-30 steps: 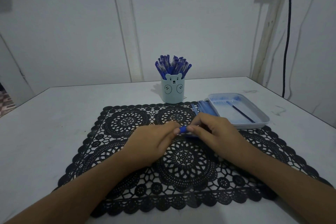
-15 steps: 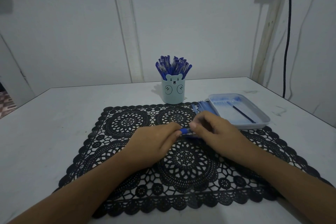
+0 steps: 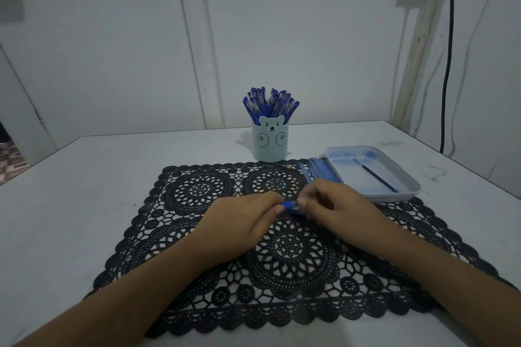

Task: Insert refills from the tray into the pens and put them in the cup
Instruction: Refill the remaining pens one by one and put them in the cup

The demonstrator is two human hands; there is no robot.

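While left hand (image 3: 239, 222) and right hand (image 3: 341, 211) fingers clamp it, pen (image 3: 290, 205) runs crosswise, blue end leftward

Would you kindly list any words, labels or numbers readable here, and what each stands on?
No text is readable.
The cup bears only a drawn bear face, no lettering.
Any print on the pens in it, or on the pen held by the left hand and right hand, is too small to read.

Black lace placemat (image 3: 197, 205) on white table (image 3: 70, 191); black cable (image 3: 448, 65) down wall.
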